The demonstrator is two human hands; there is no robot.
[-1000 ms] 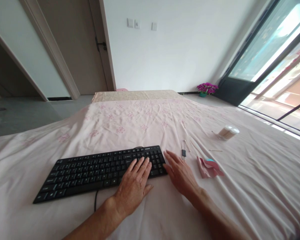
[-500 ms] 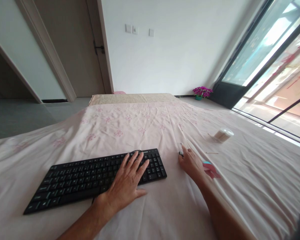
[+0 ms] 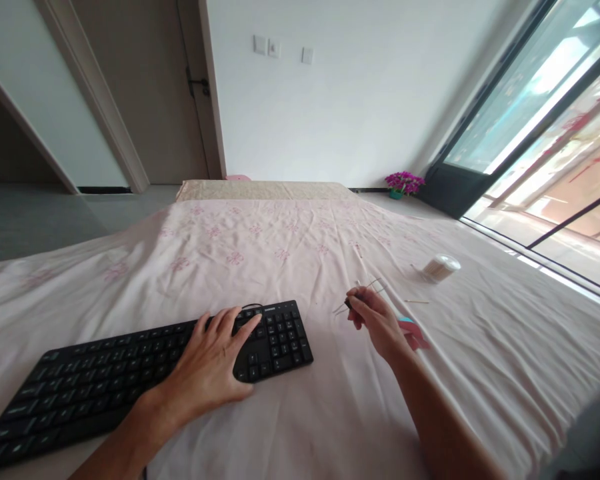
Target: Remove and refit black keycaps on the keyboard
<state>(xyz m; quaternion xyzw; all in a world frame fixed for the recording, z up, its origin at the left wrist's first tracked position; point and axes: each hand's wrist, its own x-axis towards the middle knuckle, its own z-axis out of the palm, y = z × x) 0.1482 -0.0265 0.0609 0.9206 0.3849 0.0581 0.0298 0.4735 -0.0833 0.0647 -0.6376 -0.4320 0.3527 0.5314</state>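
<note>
A black keyboard [image 3: 275,347] lies at an angle on the pink cloth [image 3: 300,427], its left end near the picture's left edge. Across its middle rests my left hand [image 3: 210,363], palm down, fingers spread. To the right of the keyboard, my right hand [image 3: 377,317] is closed in a pinch just over the cloth. Between its fingertips is a small black thing [image 3: 349,303] with thin pale tips sticking out; its kind is unclear. Next to that wrist lies a flat red and light-blue piece [image 3: 414,331], partly covered.
A clear round tub of cotton swabs [image 3: 443,267] lies on the cloth at the right. One loose swab [image 3: 417,301] is nearer me, another [image 3: 359,251] farther off. Beyond stand a door [image 3: 145,93], a flower pot [image 3: 404,185] and a glass door [image 3: 520,113].
The keyboard has shifted left and toward me, with my left hand on it. My right hand has lifted the small black thing and turned it toward the keyboard.
</note>
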